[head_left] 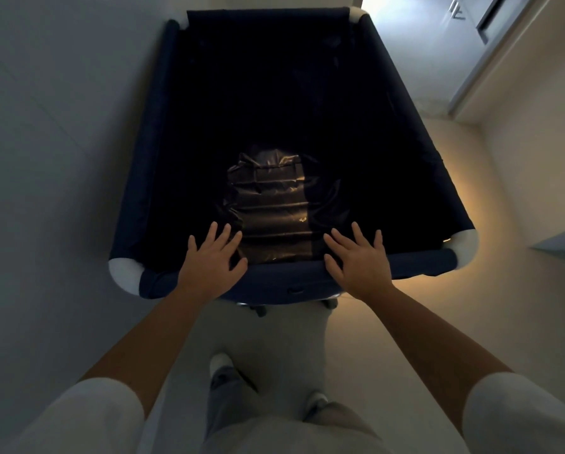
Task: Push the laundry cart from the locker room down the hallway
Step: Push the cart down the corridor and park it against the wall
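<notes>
A large laundry cart (163, 132) with a dark navy fabric liner and white padded corners fills the middle of the head view. At the bottom of its deep basin lies a shiny dark plastic bag (269, 204). My left hand (214, 260) lies flat over the cart's near rim, fingers spread and pointing forward. My right hand (359, 260) is placed the same way on the near rim, a little to the right of centre. Neither hand is curled around the rim. A caster wheel (330, 303) shows just under the near edge.
A plain wall (45, 126) runs close along the cart's left side. On the right is pale floor (445, 152), a bright doorway with a white door (504, 44) at the far right, and a cabinet edge (563, 244). My legs and shoes (222, 362) stand behind the cart.
</notes>
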Available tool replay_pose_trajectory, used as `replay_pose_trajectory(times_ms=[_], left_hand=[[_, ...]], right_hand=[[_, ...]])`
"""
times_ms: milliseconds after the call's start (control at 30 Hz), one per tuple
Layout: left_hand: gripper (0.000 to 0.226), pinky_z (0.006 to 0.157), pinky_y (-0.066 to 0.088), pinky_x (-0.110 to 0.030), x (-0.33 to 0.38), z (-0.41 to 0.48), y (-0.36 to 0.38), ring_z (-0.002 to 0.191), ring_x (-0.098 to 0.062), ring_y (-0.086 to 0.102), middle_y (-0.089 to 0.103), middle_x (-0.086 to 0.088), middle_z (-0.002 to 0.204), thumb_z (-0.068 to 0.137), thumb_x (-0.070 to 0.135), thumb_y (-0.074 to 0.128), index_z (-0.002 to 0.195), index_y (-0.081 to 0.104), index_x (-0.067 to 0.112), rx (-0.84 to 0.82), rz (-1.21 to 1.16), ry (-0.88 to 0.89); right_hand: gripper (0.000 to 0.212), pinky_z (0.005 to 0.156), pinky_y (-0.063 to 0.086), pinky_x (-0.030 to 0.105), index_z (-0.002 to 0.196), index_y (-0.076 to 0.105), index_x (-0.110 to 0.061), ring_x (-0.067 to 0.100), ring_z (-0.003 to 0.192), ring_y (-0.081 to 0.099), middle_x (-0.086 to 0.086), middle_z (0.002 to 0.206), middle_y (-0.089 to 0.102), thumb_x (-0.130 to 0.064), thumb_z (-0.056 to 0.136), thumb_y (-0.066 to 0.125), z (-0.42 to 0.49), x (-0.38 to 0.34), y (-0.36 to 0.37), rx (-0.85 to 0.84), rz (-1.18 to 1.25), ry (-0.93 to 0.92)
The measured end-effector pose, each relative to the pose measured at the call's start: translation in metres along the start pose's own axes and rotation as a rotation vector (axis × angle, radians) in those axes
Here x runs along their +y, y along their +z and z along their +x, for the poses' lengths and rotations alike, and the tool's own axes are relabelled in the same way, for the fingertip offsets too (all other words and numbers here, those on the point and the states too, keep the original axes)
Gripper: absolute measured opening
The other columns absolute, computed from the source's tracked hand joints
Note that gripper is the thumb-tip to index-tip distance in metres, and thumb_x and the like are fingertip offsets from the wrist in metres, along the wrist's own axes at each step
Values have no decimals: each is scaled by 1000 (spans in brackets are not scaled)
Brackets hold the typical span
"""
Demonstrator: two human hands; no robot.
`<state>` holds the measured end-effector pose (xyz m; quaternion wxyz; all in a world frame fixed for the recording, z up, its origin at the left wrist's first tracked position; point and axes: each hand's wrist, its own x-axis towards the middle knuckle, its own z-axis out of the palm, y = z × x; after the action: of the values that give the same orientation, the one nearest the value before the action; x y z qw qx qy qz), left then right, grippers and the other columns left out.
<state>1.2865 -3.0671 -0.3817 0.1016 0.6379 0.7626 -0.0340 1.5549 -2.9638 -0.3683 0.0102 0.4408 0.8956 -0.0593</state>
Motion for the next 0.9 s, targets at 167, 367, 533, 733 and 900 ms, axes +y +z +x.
replay_pose_trajectory(times_ms=[167, 367, 533, 733, 900], left_hand=[[61, 109, 4, -59, -39, 22, -8, 142, -22, -6, 8, -1, 156, 91, 51, 23, 145, 12, 25, -31, -6, 27], [60, 108, 7, -61, -85, 45, -17, 142, -24, -4, 10, -1, 156, 92, 49, 26, 145, 14, 25, -39, 2, 66], [58, 107, 8, -62, -121, 64, -26, 142, -25, -4, 11, -2, 155, 93, 47, 28, 145, 16, 25, -41, 9, 103], [58, 108, 8, -61, -153, 83, -33, 142, -26, -4, 11, -3, 156, 93, 46, 27, 145, 15, 24, -57, 32, 139], [58, 108, 9, -61, -160, 89, -34, 142, -25, -2, 12, -3, 155, 93, 45, 28, 145, 16, 24, -35, 11, 182]], right_hand=[[48, 110, 8, 60, 138, 38, -23, 34, 140, 21, 1, 145, 41, -43, 95, 36, 25, -29, 0, 19, 28, 28], [47, 110, 8, 60, 138, 39, -22, 34, 140, 21, 1, 145, 42, -41, 95, 37, 54, -65, 0, 29, 57, 76], [49, 110, 6, 59, 140, 34, -24, 33, 141, 17, 0, 147, 38, -42, 95, 33, 78, -92, 2, 30, 59, 113], [49, 111, 5, 58, 140, 34, -24, 32, 141, 16, -1, 147, 38, -43, 95, 31, 100, -118, 5, 39, 45, 151], [49, 109, 9, 61, 137, 40, -22, 35, 139, 22, 2, 144, 43, -43, 94, 33, 108, -122, 4, 61, 38, 170]])
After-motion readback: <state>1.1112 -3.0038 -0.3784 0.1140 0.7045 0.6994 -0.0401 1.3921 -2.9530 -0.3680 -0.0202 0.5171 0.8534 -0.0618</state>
